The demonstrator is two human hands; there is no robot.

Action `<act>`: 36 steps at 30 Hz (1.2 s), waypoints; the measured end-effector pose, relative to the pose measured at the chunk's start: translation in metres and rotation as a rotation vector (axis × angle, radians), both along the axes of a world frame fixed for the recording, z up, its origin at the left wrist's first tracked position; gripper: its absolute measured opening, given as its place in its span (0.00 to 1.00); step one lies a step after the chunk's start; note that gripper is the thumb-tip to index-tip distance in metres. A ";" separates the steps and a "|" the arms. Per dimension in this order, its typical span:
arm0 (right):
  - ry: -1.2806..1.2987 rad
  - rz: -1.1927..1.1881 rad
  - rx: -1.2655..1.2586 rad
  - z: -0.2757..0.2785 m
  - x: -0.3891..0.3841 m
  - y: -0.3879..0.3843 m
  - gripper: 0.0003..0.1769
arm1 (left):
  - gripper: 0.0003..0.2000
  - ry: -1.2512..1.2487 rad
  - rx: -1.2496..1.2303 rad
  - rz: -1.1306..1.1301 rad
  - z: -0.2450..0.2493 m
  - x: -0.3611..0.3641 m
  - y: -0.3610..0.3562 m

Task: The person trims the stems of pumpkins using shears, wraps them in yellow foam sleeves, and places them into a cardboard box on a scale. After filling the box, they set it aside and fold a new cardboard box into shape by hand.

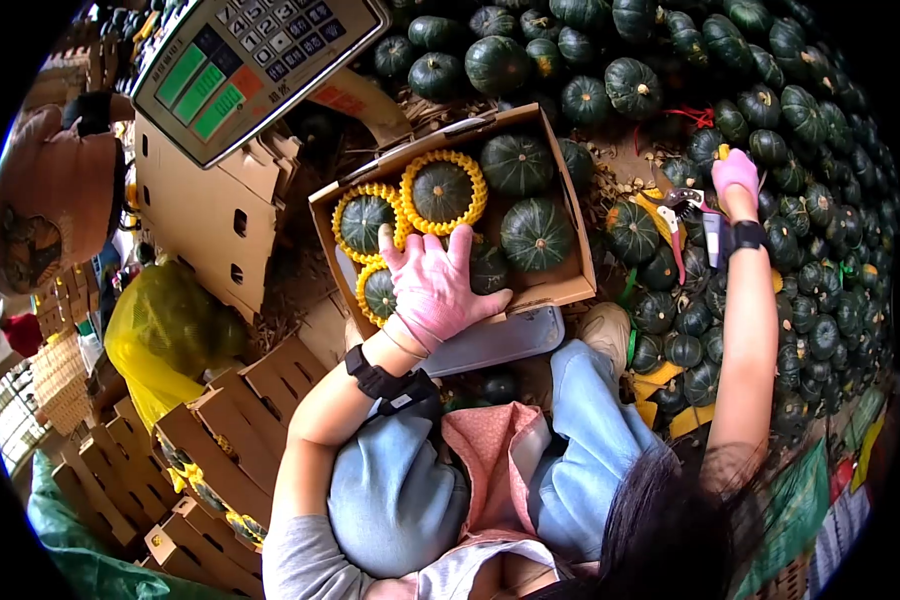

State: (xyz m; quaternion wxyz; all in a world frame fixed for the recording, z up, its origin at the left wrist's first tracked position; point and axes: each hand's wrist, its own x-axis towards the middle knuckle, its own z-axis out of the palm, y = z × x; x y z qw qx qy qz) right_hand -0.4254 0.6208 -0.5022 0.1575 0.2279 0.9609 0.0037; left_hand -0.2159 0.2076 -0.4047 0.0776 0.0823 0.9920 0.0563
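My left hand [433,287], in a pink glove, lies with fingers spread over the front of an open cardboard box [578,235]. Its fingertips reach the yellow foam net [407,190] area around the squashes. Dark green squashes sit in the box: one bare squash [536,234] at the right, another squash [516,165] behind it, and several ringed by yellow nets at the left. Part of a squash [488,268] is hidden by my hand. Out to the right, my gloved right hand [736,175] is closed, with a small yellow bit showing at its fingers. Red-handled pruning shears [679,212] lie near it.
A scale display [260,70] stands at the upper left, over the box's far side. Heaped squashes [800,170] fill the right and back. Folded cartons [220,430] and a yellow mesh bag [170,330] are at left. Another person [55,195] stands at far left.
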 end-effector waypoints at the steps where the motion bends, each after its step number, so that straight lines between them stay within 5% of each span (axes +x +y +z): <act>1: -0.050 0.078 -0.002 0.011 0.004 0.004 0.17 | 0.45 0.010 -0.009 -0.006 -0.001 0.001 -0.003; 5: 0.291 0.067 -0.155 0.048 0.041 0.002 0.15 | 0.42 0.111 0.172 0.039 0.034 -0.006 -0.024; 8: 0.472 -0.048 -0.903 0.084 0.070 -0.038 0.09 | 0.34 0.268 0.213 0.077 0.057 -0.023 -0.051; 10: 0.662 0.380 -0.978 0.123 0.090 -0.102 0.07 | 0.27 0.323 0.125 0.037 0.040 -0.026 -0.069; 12: 0.664 0.454 -1.188 0.137 0.110 -0.165 0.09 | 0.14 0.365 0.114 -0.055 0.047 -0.024 -0.068; 13: 0.699 0.642 -1.066 0.164 0.122 -0.203 0.11 | 0.12 0.298 0.379 -0.134 0.065 -0.023 -0.061; 16: 0.507 0.681 -1.280 0.173 0.145 -0.265 0.13 | 0.20 0.128 0.899 -0.092 0.081 -0.017 -0.036; 18: 0.161 0.493 -1.604 0.173 0.151 -0.280 0.12 | 0.21 0.237 0.907 -0.113 0.076 -0.015 -0.036; 20: 0.119 0.242 -2.028 0.171 0.158 -0.296 0.14 | 0.20 0.270 1.006 -0.203 0.080 -0.013 -0.041; 21: -0.098 0.192 -2.238 0.162 0.152 -0.287 0.20 | 0.17 0.187 1.071 -0.240 0.080 -0.011 -0.047; 25: 0.053 0.432 -1.995 0.163 0.154 -0.310 0.37 | 0.09 0.233 1.278 -0.146 0.073 -0.003 -0.054; 26: 0.157 0.629 -1.573 0.166 0.151 -0.309 0.32 | 0.09 0.231 1.273 -0.145 0.070 0.001 -0.060; 28: 0.012 0.436 -1.748 0.167 0.150 -0.316 0.25 | 0.08 0.042 1.209 0.074 0.061 0.006 -0.073; 30: 0.295 0.513 -1.759 0.146 0.141 -0.318 0.18 | 0.04 0.240 1.192 0.062 0.060 0.009 -0.081; 32: 0.461 0.592 -1.442 0.140 0.140 -0.333 0.18 | 0.08 0.350 1.042 -0.042 0.056 0.006 -0.087; 33: 0.527 0.732 -1.311 0.133 0.142 -0.335 0.19 | 0.09 0.373 1.026 0.097 0.057 0.007 -0.083; 36: 0.584 0.621 -1.393 0.156 0.162 -0.354 0.17 | 0.14 0.234 1.157 0.377 0.048 0.006 -0.081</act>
